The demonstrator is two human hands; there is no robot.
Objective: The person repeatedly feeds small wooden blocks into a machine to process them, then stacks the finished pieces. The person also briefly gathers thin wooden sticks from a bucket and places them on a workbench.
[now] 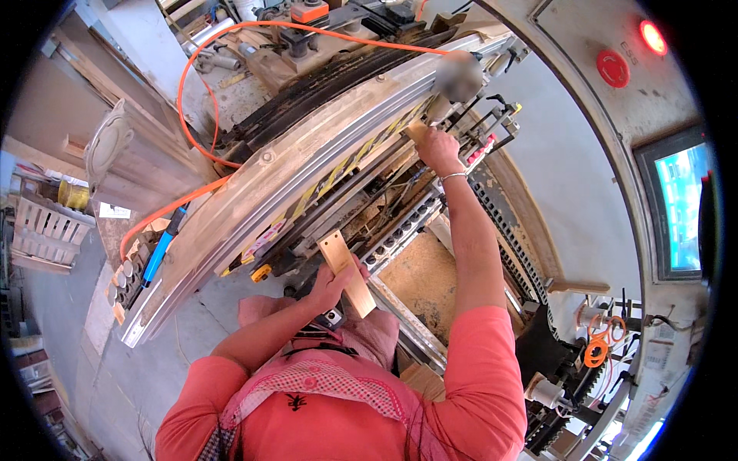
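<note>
A person in a coral shirt leans over a woodworking machine (323, 165) that fills the centre of the frame, its straight rails bent by the lens. The left hand (332, 283), just below centre, is closed around a short wooden board (347, 273); the fingers hide the board's middle, both ends jutting out. The right hand (437, 148), upper centre, curls over a small wooden block (416, 131), mostly covered, just beneath a blurred grey knob (459, 75).
</note>
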